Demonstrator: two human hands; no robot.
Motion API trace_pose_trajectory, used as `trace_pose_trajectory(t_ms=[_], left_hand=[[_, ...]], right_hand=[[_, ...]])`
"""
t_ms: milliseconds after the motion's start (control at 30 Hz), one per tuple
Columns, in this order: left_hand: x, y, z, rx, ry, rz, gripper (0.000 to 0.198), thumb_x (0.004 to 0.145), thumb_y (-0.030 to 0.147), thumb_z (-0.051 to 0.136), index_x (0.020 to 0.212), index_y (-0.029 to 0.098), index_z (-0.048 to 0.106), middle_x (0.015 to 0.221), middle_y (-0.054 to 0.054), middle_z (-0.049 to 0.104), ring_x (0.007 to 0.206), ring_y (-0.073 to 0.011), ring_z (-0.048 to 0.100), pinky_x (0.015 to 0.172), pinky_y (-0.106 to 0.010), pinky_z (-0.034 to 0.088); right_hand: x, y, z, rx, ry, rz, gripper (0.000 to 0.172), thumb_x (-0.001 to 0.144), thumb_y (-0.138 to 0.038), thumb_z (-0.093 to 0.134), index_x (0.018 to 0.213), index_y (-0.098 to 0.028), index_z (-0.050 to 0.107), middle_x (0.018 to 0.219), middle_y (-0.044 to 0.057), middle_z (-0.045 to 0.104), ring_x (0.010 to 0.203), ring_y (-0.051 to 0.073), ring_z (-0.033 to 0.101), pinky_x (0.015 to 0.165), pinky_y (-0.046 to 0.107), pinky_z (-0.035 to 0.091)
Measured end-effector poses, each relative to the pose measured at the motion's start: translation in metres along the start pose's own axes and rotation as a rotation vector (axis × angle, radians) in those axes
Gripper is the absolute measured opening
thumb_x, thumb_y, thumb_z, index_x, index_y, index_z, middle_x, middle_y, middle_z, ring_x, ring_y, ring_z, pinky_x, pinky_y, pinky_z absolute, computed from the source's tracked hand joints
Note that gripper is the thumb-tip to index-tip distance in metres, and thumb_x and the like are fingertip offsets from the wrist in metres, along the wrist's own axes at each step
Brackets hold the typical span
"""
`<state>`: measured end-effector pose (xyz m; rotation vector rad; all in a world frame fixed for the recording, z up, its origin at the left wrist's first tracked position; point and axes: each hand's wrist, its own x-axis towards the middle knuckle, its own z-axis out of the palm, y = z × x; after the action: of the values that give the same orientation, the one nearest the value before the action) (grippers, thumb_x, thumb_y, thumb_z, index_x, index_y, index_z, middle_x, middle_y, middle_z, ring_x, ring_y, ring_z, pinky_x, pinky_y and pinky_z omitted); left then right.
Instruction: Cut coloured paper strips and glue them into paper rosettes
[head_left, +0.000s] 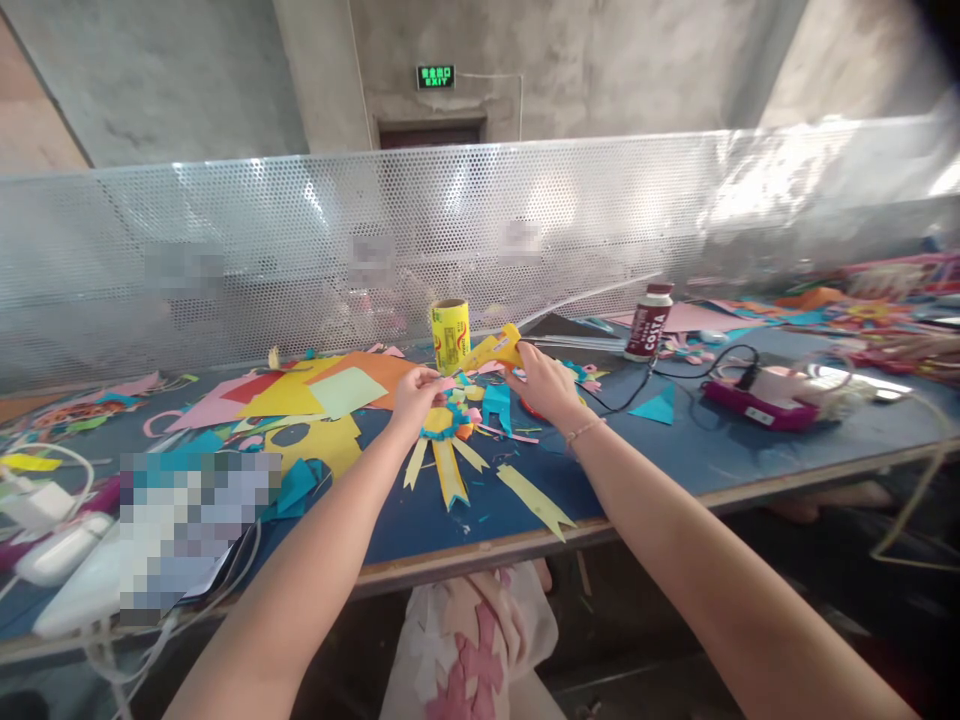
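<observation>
My left hand (417, 392) is closed in a pinch on a small pink paper piece at the top of a paper craft (448, 428), a blue-and-orange rosette with yellow ribbon strips (450, 472) fanning out below it. My right hand (546, 385) is closed around a yellow glue gun (493, 350), whose nozzle points left toward the rosette. Both forearms reach out over the blue table (675, 450).
Coloured paper sheets and scraps (315, 395) cover the table's left and middle. A yellow tape roll (450, 335) and a Costa bottle (649, 322) stand behind. A pink box with cables (757, 400) lies right, white chargers (52, 550) left. A perforated metal screen (525, 230) backs the table.
</observation>
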<state>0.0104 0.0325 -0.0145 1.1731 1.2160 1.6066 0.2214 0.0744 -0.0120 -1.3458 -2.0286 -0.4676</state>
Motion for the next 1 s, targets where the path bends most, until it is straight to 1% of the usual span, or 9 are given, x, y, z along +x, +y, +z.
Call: trace_pose_trajectory(t_ms=[167,300,500,667,767,833,933,1000], left_hand=[[0.001,0.000,0.000,-0.011,0.007,-0.001,0.021,0.064,0.021,0.074,0.073,0.017,0.056,0.069,0.000,0.059,0.053,-0.0095,0.055,0.059,-0.029,0.051],[0.000,0.001,-0.001,-0.036,0.020,0.004,0.023,0.063,0.022,0.074,0.073,0.016,0.054,0.069,0.001,0.059,0.053,-0.0086,0.054,0.058,-0.027,0.050],[0.000,0.001,-0.001,-0.054,0.030,0.007,0.024,0.062,0.023,0.074,0.073,0.016,0.055,0.069,0.001,0.059,0.055,-0.0089,0.054,0.060,-0.027,0.050],[0.000,0.001,-0.001,-0.079,0.011,0.011,0.026,0.061,0.025,0.075,0.073,0.017,0.055,0.069,0.001,0.058,0.055,-0.0085,0.053,0.058,-0.026,0.050],[0.000,0.001,-0.001,-0.105,0.016,0.011,0.028,0.060,0.027,0.076,0.072,0.017,0.054,0.066,0.002,0.056,0.056,-0.0085,0.053,0.058,-0.025,0.050],[0.001,0.001,-0.001,-0.118,0.017,0.018,0.028,0.060,0.028,0.077,0.072,0.016,0.054,0.066,0.002,0.056,0.057,-0.0089,0.054,0.061,-0.026,0.051],[0.002,0.000,-0.002,-0.133,0.015,0.029,0.026,0.064,0.028,0.075,0.072,0.016,0.054,0.066,0.001,0.057,0.059,-0.0096,0.055,0.065,-0.028,0.052],[0.003,-0.001,-0.002,-0.144,0.016,0.031,0.024,0.066,0.027,0.073,0.072,0.016,0.054,0.068,0.001,0.057,0.060,-0.0095,0.056,0.068,-0.029,0.052]], right_hand=[[0.000,0.000,-0.001,-0.015,-0.004,-0.008,0.037,0.089,-0.043,0.043,0.114,-0.017,0.049,0.106,0.012,0.066,0.087,0.025,0.063,0.062,0.030,0.040],[0.000,0.000,-0.001,-0.014,-0.002,-0.022,0.038,0.089,-0.042,0.043,0.116,-0.016,0.049,0.109,0.012,0.065,0.089,0.025,0.062,0.064,0.030,0.041],[0.000,0.001,-0.001,-0.003,-0.031,-0.016,0.039,0.089,-0.041,0.043,0.119,-0.017,0.049,0.110,0.013,0.064,0.092,0.025,0.061,0.067,0.031,0.041],[0.000,-0.002,-0.004,0.008,-0.043,0.001,0.039,0.088,-0.040,0.044,0.119,-0.017,0.049,0.112,0.013,0.064,0.093,0.026,0.061,0.068,0.031,0.042],[0.001,-0.004,-0.007,0.017,-0.063,0.062,0.040,0.085,-0.044,0.048,0.115,-0.017,0.050,0.110,0.012,0.064,0.092,0.026,0.062,0.069,0.032,0.043],[0.002,-0.001,-0.007,0.036,-0.084,0.137,0.045,0.083,-0.048,0.050,0.115,-0.017,0.048,0.109,0.013,0.063,0.094,0.027,0.062,0.069,0.033,0.044],[0.003,0.011,-0.001,0.060,-0.128,0.266,0.055,0.079,-0.055,0.054,0.116,-0.015,0.046,0.107,0.016,0.063,0.096,0.029,0.061,0.071,0.035,0.045],[0.003,0.024,0.007,0.062,-0.147,0.333,0.057,0.078,-0.055,0.056,0.115,-0.013,0.047,0.103,0.018,0.062,0.096,0.030,0.061,0.072,0.037,0.046]])
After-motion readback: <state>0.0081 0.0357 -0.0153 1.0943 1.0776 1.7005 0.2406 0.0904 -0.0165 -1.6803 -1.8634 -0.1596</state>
